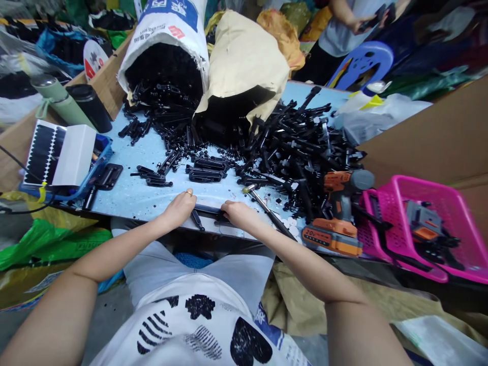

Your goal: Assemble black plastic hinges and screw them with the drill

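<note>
Between my two hands, at the table's front edge, lies a long black plastic part [209,209]. My left hand [182,207] is closed at its left end, with a ring on one finger. At the other end my right hand [240,214] pinches the part. A smaller black piece [197,219] hangs or lies below it near my left hand; whether it is joined I cannot tell. Just beyond my hands sit a stack of black plastic parts [207,170] and a smaller group of black strips [154,176]. A hammer [269,208] lies right of my right hand.
A large heap of black parts [301,147] covers the right side, spilling from a white sack [168,30] and a tan sack [247,56]. An orange cordless drill [333,234] stands beside a pink basket [438,193]. At left is a blue basket [102,155]. Another person [343,30] stands behind.
</note>
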